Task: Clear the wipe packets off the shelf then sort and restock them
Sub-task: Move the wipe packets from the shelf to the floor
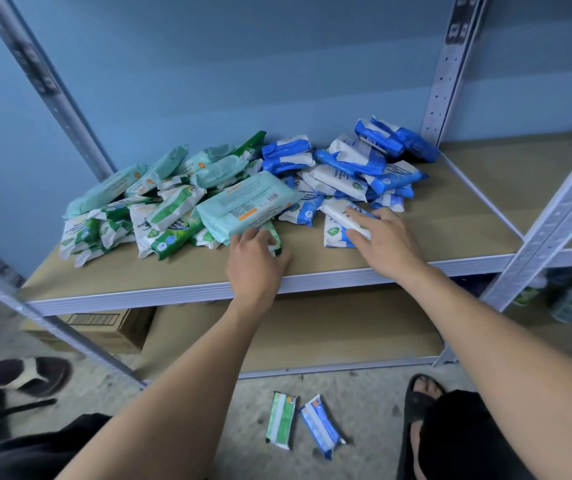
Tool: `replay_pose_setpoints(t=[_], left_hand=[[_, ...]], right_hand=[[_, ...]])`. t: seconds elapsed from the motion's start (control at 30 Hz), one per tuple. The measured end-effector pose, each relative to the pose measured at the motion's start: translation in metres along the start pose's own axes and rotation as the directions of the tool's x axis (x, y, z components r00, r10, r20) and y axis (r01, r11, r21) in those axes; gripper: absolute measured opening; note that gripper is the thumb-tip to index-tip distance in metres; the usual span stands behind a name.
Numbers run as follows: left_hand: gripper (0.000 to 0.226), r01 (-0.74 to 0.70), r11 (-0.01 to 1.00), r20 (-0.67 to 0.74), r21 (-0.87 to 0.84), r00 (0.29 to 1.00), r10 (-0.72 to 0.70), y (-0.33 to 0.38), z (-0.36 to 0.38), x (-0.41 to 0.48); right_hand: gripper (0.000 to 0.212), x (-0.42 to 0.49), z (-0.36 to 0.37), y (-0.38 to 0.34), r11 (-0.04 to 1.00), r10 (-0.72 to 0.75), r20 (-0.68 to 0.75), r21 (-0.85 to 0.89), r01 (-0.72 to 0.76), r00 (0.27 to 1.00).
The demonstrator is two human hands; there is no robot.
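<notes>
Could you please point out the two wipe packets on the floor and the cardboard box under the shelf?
green floor packet point(280, 421): head view, centre of its face.
blue floor packet point(320, 425): head view, centre of its face.
cardboard box point(132, 330): head view, its side.

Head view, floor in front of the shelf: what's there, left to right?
Dark slippers → green wipe packet → blue wipe packet → foot in black sandal.

Green/blue wipe pkts in pile on shelf
</notes>
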State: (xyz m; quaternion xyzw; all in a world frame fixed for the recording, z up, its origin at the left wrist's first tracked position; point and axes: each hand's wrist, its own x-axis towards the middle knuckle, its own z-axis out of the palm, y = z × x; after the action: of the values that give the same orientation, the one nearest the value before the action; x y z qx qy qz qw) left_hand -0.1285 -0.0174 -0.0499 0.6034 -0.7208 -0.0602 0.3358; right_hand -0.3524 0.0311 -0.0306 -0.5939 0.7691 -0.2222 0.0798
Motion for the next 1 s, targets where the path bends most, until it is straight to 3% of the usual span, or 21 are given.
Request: replay_pose_setpoints(t=[0.1,0.2,0.37,0.67,0.83,1.0], left_hand=[[0.037,0.038,0.999,-0.021,0.029,0.999,-0.038,0.006,0.001,0.004],[0.030,0.086,0.996,-0.035,0.034,0.996,-0.085,0.011,0.004,0.005],[0.039,0.099,0.995,-0.002,-0.034,0.995,-0.099,0.006,0.001,0.002],[0.021,-0.036,0.989,0.146,-0.145,0.988,0.057,-0.002,-0.014,-0.017],[0.025,0.030,0.988,0.165,-0.152,0.986,-0.004,0.006,-0.019,-0.012],[0.034,-0.018,0.983,0.206,-0.181,0.977,0.056,-0.005,-0.031,-0.021]], right_hand=[[0.050,-0.008,0.003,-0.004,1.000,0.008,-0.043,-0.026,-0.009,0.999],[0.049,-0.016,0.004,-0.007,1.000,-0.009,-0.086,-0.024,0.007,0.996],[0.049,-0.022,0.007,-0.007,1.000,-0.005,-0.115,-0.016,0.003,0.993],[0.050,-0.030,0.011,-0.024,0.993,-0.101,-0.179,-0.073,0.090,0.979],[0.051,-0.031,0.014,-0.026,0.957,-0.140,-0.116,-0.269,0.104,0.983],[0.052,-0.041,0.010,-0.029,0.971,-0.083,-0.155,-0.234,0.045,0.984]])
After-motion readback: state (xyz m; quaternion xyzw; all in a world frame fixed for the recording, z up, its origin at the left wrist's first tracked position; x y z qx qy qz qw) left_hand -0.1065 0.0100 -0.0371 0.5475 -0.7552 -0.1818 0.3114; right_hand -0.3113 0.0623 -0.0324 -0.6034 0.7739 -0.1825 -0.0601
